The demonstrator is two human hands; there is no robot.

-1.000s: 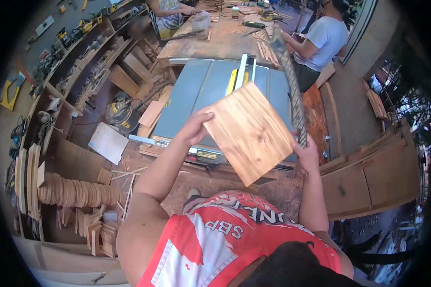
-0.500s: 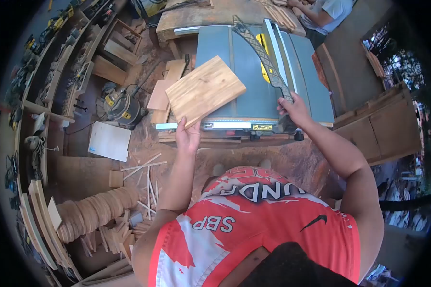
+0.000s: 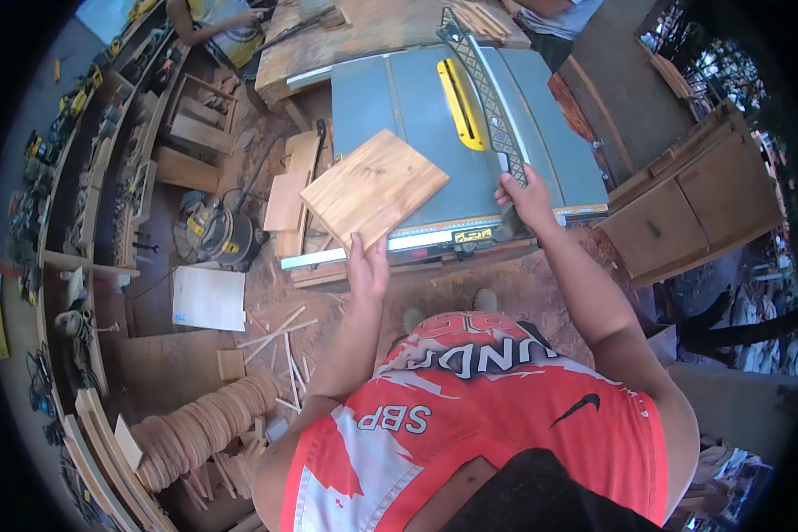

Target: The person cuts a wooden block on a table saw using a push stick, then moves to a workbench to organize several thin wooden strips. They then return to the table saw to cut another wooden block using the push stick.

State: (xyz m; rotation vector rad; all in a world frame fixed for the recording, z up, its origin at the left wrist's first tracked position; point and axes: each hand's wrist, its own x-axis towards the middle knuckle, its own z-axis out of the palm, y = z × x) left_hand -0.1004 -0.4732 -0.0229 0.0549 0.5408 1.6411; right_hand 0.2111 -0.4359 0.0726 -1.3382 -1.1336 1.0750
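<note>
My left hand (image 3: 367, 263) grips the near corner of a square wooden board (image 3: 374, 186), held flat over the front left corner of the grey table saw (image 3: 541, 142). My right hand (image 3: 526, 192) holds the near end of a long patterned metal bar (image 3: 481, 80) that lies across the saw top, just right of the yellow blade guard (image 3: 456, 92). I wear a red and white shirt.
A yellow shop vacuum (image 3: 217, 232) and a white sheet (image 3: 209, 298) sit on the floor at left, with stacked round wooden discs (image 3: 204, 421) and scrap strips nearer. Tool shelves (image 3: 71, 160) line the left wall. Two other people work at the far bench (image 3: 363, 31). Wooden cabinets (image 3: 700, 204) stand right.
The board went from both hands in front of me to my left hand alone, lowered over the saw's left front corner. My right hand brought the metal bar down onto the saw top.
</note>
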